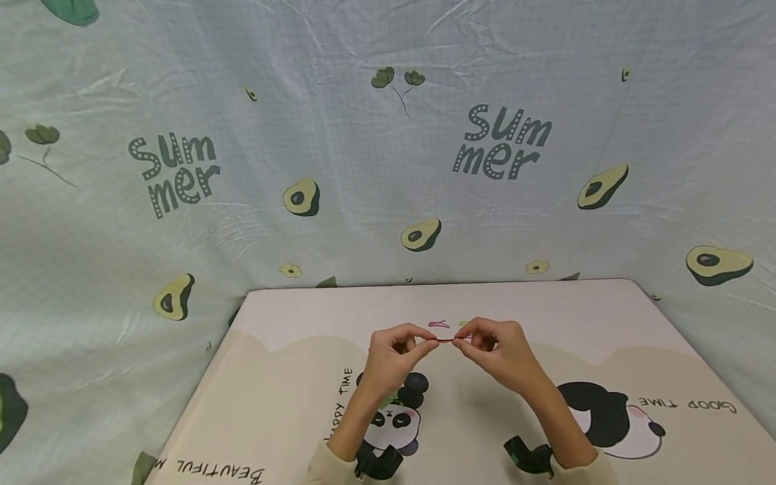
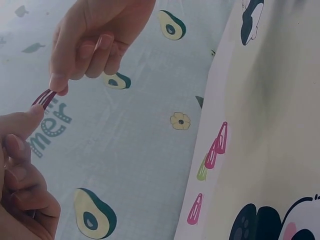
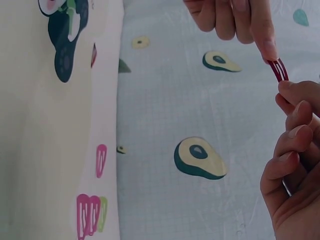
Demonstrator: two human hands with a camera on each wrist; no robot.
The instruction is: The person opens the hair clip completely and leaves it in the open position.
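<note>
A dark red snap hair clip (image 1: 445,340) is stretched between my two hands above the table. My left hand (image 1: 391,357) pinches one end between thumb and index finger, and my right hand (image 1: 500,350) pinches the other end the same way. In the left wrist view the slotted body of the clip (image 2: 44,98) shows between the fingertips. Below lie a single pink clip (image 3: 101,160), two pink clips (image 3: 90,215) side by side and a green clip (image 3: 103,214) against them. Farther along the table is a red clip (image 3: 94,55).
The table (image 1: 291,310) has a cover printed with pandas and lettering. Behind its far edge hangs a pale curtain (image 1: 351,135) with avocado and "summer" prints. Black straps with small devices (image 1: 527,455) sit at both wrists.
</note>
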